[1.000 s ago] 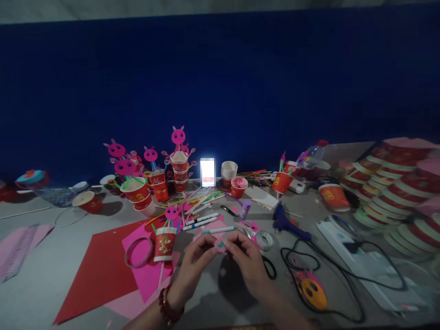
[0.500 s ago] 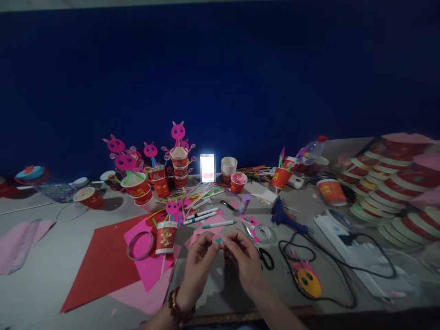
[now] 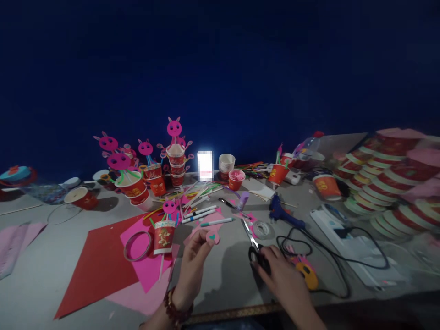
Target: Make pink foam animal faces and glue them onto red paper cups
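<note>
Between thumb and forefinger, my left hand (image 3: 193,262) pinches a small round pink paper piece (image 3: 212,237) with a green heart on it. To the right, my right hand (image 3: 280,272) is closed around the black handles of the scissors (image 3: 253,243). The scissor blades point away from me, beside a clear tape roll (image 3: 262,230). A white-and-green marker (image 3: 216,222) lies on pink paper beyond my left hand. Left of that hand stands a decorated paper cup (image 3: 164,236) topped with a pink paper animal head.
Red card (image 3: 92,270) and a larger tape ring (image 3: 137,246) lie at left. Several decorated cups (image 3: 176,158) stand at the back. A blue glue gun (image 3: 285,213), black cable (image 3: 332,256), yellow paper face (image 3: 308,276) and stacked cups (image 3: 388,178) fill the right side.
My right hand has let go of the pink paper piece, moved right and taken the scissors' handles. My left hand still holds the paper piece, now slightly further left.
</note>
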{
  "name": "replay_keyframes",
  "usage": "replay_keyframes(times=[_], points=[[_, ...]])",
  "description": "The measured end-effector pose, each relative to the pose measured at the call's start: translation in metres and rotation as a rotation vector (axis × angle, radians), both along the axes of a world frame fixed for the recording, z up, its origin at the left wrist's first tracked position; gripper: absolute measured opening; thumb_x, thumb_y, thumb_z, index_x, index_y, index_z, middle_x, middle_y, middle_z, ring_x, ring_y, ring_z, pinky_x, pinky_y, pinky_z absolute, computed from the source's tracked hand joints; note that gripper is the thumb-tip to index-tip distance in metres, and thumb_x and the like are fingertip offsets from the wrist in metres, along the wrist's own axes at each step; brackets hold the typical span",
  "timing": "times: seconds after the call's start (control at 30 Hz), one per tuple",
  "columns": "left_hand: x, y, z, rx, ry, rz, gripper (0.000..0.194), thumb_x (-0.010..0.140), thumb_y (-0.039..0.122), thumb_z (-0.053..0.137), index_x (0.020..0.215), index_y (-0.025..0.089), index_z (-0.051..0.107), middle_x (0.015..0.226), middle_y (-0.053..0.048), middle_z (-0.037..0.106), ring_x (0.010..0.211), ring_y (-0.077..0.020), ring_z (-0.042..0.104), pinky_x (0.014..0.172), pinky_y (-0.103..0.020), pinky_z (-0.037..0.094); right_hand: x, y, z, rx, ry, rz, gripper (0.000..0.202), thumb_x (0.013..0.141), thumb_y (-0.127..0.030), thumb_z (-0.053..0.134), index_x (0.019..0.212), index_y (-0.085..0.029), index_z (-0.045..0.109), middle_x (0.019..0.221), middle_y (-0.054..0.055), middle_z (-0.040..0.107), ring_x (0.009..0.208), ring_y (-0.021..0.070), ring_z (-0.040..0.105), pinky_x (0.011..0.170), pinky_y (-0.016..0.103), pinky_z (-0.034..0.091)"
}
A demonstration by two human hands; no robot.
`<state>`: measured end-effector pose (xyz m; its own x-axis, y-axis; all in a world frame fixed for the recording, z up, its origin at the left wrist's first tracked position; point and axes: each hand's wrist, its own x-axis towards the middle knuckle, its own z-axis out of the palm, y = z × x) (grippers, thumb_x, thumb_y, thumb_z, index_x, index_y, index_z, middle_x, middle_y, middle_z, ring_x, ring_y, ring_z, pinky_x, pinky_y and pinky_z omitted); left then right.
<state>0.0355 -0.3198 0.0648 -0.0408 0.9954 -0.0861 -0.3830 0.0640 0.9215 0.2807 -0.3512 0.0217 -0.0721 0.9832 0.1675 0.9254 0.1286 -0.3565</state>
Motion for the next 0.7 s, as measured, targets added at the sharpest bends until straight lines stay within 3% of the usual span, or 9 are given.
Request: replay_keyframes(times=[0.13,0.33,0.43,0.53,0.6,0.7], points=[[0.001,-0.001,-0.001,0.002,-0.002,-0.005,0.021,0.079,0.035,0.075,0.076,0.020,0.061,0.088,-0.001,0.062,0.090,-0.0178,0.054,0.084,-0.026,0.041,-0.001,0.004,-0.002,0.005,-0.117,-0.036,0.015,0.087,-0.030,0.053,0.100,-0.023,0.057,0.088,0.008,0.071,0.077,0.0262,0.072,0.063,0.032,0.050],[0.000,-0.002,0.003,0.010,0.030,0.011,0.023,0.078,0.036,0.076,0.075,0.019,0.060,0.086,-0.003,0.062,0.091,-0.0206,0.056,0.085,-0.029,0.042,0.005,0.012,0.001,-0.080,-0.074,-0.082,0.004,0.080,-0.027,0.056,0.079,-0.024,0.057,0.076,0.005,0.073,0.070,0.0250,0.071,0.060,0.030,0.047],[-0.001,-0.001,0.006,0.025,0.032,0.008,0.021,0.079,0.035,0.075,0.075,0.019,0.061,0.087,-0.004,0.063,0.090,-0.0201,0.055,0.084,-0.028,0.041,0.015,0.014,0.004,-0.112,0.158,-0.148,0.008,0.078,-0.033,0.057,0.078,-0.025,0.060,0.074,0.004,0.074,0.072,0.0255,0.071,0.060,0.031,0.048],[-0.002,0.000,0.009,0.045,0.045,-0.011,0.020,0.081,0.035,0.073,0.076,0.019,0.062,0.088,-0.004,0.064,0.089,-0.0195,0.055,0.083,-0.027,0.041,0.021,0.012,0.007,-0.222,0.567,-0.166,0.018,0.077,-0.043,0.059,0.081,-0.026,0.061,0.072,0.003,0.072,0.055,0.0212,0.066,0.047,0.028,0.046],[-0.001,0.001,0.010,0.065,0.040,-0.030,0.018,0.082,0.034,0.072,0.076,0.020,0.063,0.088,-0.003,0.064,0.089,-0.0190,0.054,0.083,-0.027,0.041,0.015,0.007,0.009,-0.336,0.855,-0.166,0.028,0.076,-0.051,0.062,0.085,-0.025,0.060,0.067,0.000,0.068,0.040,0.0152,0.054,0.037,0.025,0.039],[0.002,0.002,0.011,0.075,0.009,-0.047,0.016,0.083,0.033,0.071,0.078,0.020,0.064,0.092,-0.003,0.065,0.092,-0.0195,0.056,0.087,-0.028,0.042,-0.009,-0.005,0.013,-0.477,1.159,-0.171,0.038,0.074,-0.060,0.066,0.078,-0.024,0.058,0.056,-0.004,0.059,0.033,0.0095,0.040,0.032,0.021,0.029]])
